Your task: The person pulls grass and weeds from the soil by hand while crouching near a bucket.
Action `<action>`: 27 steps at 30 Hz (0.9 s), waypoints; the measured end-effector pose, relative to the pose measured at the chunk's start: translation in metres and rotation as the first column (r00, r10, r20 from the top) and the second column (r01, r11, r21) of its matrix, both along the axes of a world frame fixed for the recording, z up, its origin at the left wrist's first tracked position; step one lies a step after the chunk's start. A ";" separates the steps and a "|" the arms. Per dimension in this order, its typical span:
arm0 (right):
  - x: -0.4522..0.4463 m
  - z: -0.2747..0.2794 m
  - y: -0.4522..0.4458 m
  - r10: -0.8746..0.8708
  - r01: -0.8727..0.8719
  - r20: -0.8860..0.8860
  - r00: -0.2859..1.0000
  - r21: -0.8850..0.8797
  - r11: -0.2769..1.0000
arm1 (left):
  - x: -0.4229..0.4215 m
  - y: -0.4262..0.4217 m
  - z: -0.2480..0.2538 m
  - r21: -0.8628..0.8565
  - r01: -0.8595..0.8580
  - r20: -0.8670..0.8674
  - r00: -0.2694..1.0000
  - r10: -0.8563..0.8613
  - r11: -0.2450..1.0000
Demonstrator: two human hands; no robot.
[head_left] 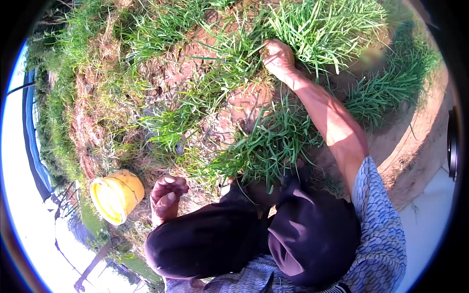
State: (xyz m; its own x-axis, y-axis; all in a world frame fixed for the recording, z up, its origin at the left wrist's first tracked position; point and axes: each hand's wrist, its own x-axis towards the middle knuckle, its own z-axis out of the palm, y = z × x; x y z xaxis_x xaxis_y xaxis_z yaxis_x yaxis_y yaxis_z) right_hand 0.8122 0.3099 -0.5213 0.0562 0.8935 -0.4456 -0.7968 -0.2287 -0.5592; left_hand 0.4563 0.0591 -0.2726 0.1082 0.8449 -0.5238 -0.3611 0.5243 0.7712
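Note:
My right hand (279,59) reaches out into the green plants, its fingers closed at the edge of a thick tuft of long grass-like leaves (317,36). The fingertips are partly hidden among the blades, and what they grip looks like grass. Near my knee, my left hand (167,196) is raised with its fingers curled in and the thumb bent toward them. Nothing shows in it. Another dark green leafy clump (271,149) grows just in front of my feet, between the two hands.
A yellow bucket (131,190) sits tilted on the ground left of my left hand. Dry straw-like grass (88,132) lies along the left side. Patches of wet brown mud (249,100) show between the rows, and a bare earth ridge (415,141) curves at the right.

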 end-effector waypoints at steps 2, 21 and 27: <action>-0.006 0.011 -0.001 -0.097 0.105 0.112 0.989 -0.074 0.992 | -0.001 -0.004 0.002 -0.016 -0.007 -0.033 0.999 0.006 1.000; -0.012 0.025 0.008 0.068 -0.688 0.955 -0.288 -0.256 0.679 | -0.011 0.007 -0.018 -0.080 -0.021 -0.055 0.998 0.017 0.997; -0.024 0.041 0.002 0.047 -0.577 0.919 -0.391 -0.285 0.765 | -0.010 0.005 -0.022 -0.103 -0.034 -0.052 0.998 0.028 0.994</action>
